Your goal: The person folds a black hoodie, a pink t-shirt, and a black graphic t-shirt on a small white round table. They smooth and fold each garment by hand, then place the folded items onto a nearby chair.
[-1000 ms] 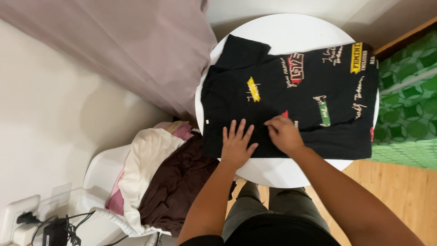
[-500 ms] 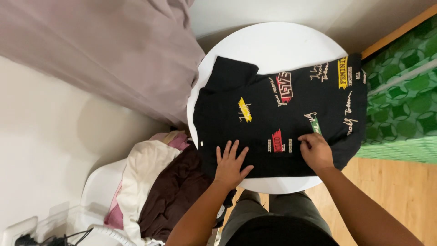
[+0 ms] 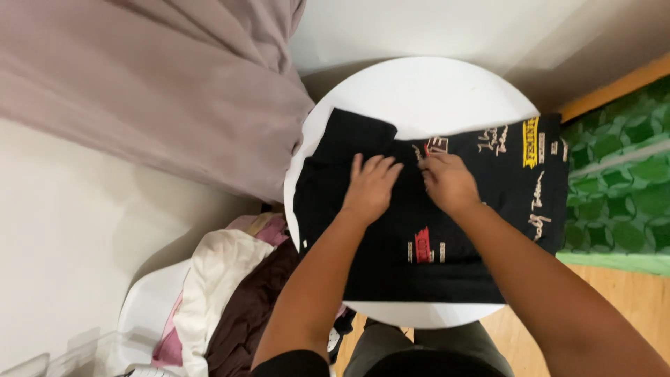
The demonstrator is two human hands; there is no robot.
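Nearest the camera, the person's two bare forearms reach away from the body over the near rim of the round white tabletop (image 3: 419,84); both end on the black short-sleeved shirt with coloured printed patches (image 3: 391,258), which lies spread flat across the table, its long axis running left to right, one sleeve jutting toward the far left and the other end hanging past the table's right rim.

The left hand (image 3: 370,187) lies flat on the cloth, palm down and fingers slightly spread, pointing away from the person; it grips nothing and only presses the fabric; the right hand (image 3: 447,183) sits just beside it, fingers bent and bunched toward the left hand, fingertips on the cloth near the shirt's far edge; whether it pinches a fold or merely presses cannot be told from this view.

Both hands sit near the shirt's middle, at about the same reach; the greater part of the printed cloth lies to the right of the right hand, so that hand is nearer to it, while the left sleeve lies just beyond and left of the left hand.

Left of the table, lower down, a heap of white, pink and dark brown clothes (image 3: 230,300) fills a white plastic basket (image 3: 143,314); farther off hangs a mauve curtain (image 3: 153,91); to the right lies a green patterned mat (image 3: 621,188).
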